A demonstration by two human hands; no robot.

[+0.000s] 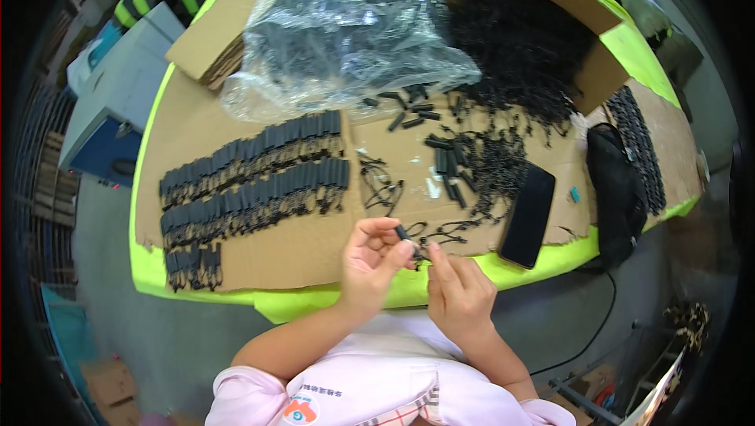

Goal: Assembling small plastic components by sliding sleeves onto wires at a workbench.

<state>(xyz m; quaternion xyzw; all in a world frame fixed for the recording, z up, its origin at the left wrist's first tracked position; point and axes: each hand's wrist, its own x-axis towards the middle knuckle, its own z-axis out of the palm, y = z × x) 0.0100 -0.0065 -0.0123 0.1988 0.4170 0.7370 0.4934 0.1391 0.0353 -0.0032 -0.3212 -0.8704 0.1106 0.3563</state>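
Close to the table's front edge, my left hand is closed around a short black tube, gripped between thumb and fingers. My right hand pinches a thin black cord at the lower end of that tube; the fingertips partly hide where cord and tube meet. Just beyond the fingers lie loose cord loops. Loose black tubes are scattered farther up on the cardboard, beside a tangled heap of black cords. To the left, tubes with cords attached lie in neat rows.
A large clear plastic bag of dark items sits at the back, next to an open cardboard box spilling black cords. On the right are a black phone, a black pouch and a small teal piece. Yellow-green cloth edges the table.
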